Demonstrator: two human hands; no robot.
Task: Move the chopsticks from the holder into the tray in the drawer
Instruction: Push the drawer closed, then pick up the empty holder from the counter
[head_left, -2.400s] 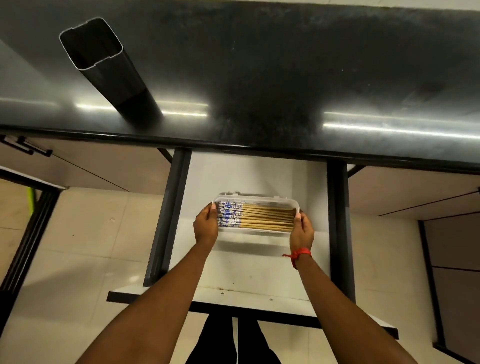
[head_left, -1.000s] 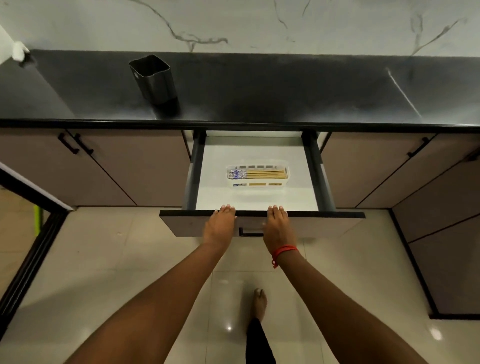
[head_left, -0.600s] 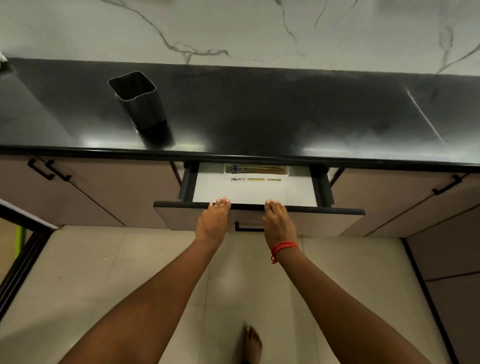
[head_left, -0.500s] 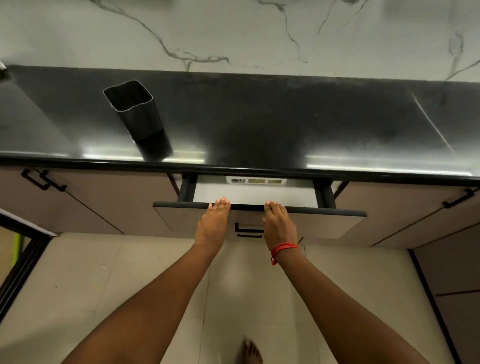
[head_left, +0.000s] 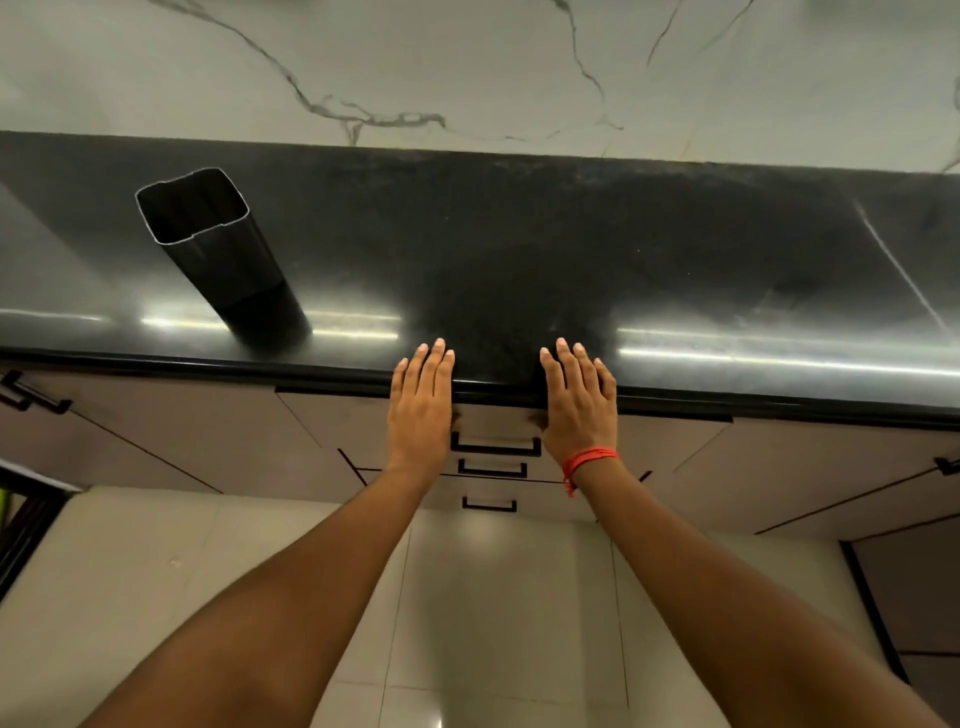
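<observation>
The dark metal chopstick holder (head_left: 218, 254) stands upright and empty on the black countertop (head_left: 519, 249), at the left. The top drawer (head_left: 496, 423) is closed flush under the counter edge, so the tray and chopsticks inside it are hidden. My left hand (head_left: 421, 405) and my right hand (head_left: 579, 405) lie flat against the drawer front, fingers straight and reaching over the counter edge, one on each side of the black drawer handle (head_left: 496, 447). Neither hand holds anything. A red thread circles my right wrist.
Two more drawers with black handles (head_left: 491, 470) sit below the top one. Beige cabinet doors (head_left: 156, 431) flank the drawers on both sides. A marble wall (head_left: 467, 67) rises behind the counter. Pale floor tiles (head_left: 493, 597) lie below.
Both hands let go of the tray, moved to the drawer front and pushed the drawer in. It went from wide open to fully closed, hiding the tray with the chopsticks.
</observation>
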